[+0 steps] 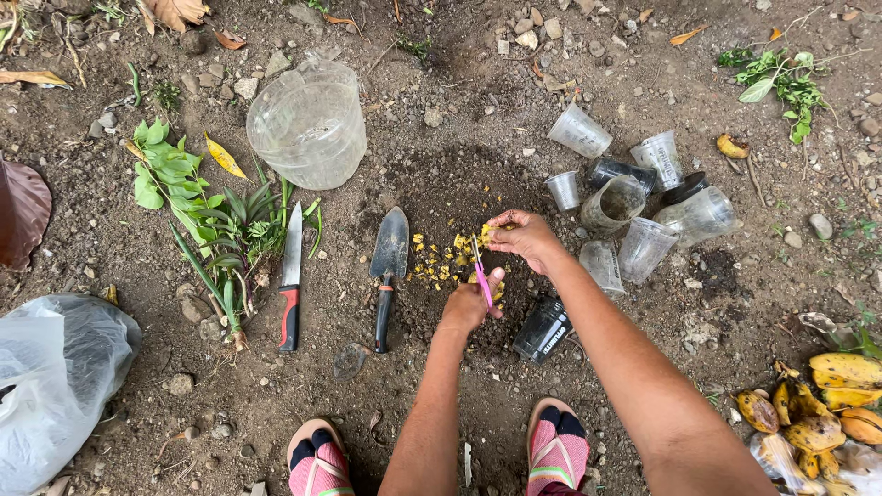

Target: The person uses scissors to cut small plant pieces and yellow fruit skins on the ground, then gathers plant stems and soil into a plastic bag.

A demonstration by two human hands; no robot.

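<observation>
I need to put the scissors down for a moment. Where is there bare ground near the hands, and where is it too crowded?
Bare soil lies between the knife and the trowel, and below the trowel toward the feet. It is crowded right of the right hand, where the plastic cups cluster, and between trowel and left hand, where yellow pieces lie scattered.

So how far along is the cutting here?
Partly done: a scatter of yellow cut pieces already lies on the dark soil beside the trowel. In hand: the left hand works pink-handled scissors while the right hand holds a yellow piece. Left: the plastic cups look mostly unfilled, and more yellow peels sit uncut at lower right.
</observation>
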